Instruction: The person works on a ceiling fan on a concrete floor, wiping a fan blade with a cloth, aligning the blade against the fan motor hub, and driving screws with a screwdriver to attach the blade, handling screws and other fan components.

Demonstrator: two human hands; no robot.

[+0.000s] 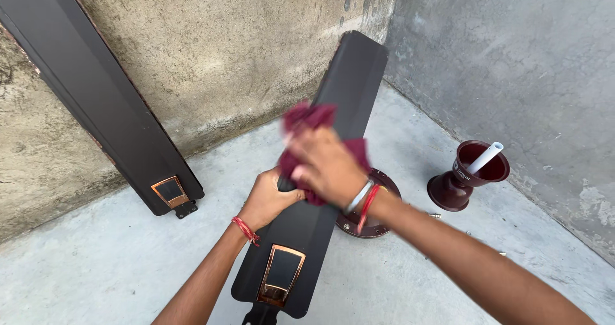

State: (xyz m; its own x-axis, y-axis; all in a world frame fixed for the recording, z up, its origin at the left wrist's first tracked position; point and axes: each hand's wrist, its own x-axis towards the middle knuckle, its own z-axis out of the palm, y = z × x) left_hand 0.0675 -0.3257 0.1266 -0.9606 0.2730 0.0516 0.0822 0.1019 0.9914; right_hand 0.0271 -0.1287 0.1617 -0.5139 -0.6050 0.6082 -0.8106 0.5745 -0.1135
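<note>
A long dark ceiling-fan blade (349, 75) with a copper-edged plate near its base leans up toward the wall corner in the middle of the view. My left hand (266, 200) grips its left edge about a third of the way up. My right hand (327, 168) presses a maroon cloth (311, 116) against the blade's face; the hand and cloth are blurred by motion. Both wrists wear red thread bands, and the right one also carries a pale bangle.
A second dark fan blade (109, 107) leans on the stained wall at left. A round maroon fan motor housing (378, 219) lies on the concrete floor behind the held blade. A maroon cup-shaped canopy (464, 177) with a white rod stands at right by the grey wall.
</note>
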